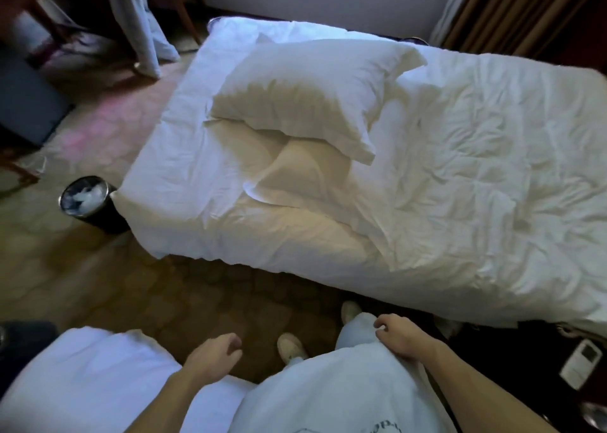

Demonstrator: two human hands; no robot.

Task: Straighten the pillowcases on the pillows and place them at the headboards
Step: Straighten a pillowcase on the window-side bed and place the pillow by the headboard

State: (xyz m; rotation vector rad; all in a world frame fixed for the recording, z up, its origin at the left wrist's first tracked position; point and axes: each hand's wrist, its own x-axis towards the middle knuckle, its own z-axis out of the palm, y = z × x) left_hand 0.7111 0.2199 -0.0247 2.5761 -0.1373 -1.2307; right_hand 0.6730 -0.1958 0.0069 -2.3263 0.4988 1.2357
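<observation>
A plump white pillow (305,94) lies across the white bed (476,156), resting partly on a second, flatter pillow (295,183) whose case is creased and loose at its near corner. Both lie toward the left part of the bed. My left hand (213,357) hangs low in front of me with its fingers curled and nothing in it. My right hand (399,337) rests at my hip against my white shirt, fingers curled loosely, also holding nothing. Both hands are well short of the pillows.
A second white bed (85,376) sits at the lower left beside me. A black waste bin (88,202) stands on the patterned carpet by the bed's corner. Chair legs with hanging cloth (141,28) are at the top left, curtains at the top right, a remote (579,363) at the right.
</observation>
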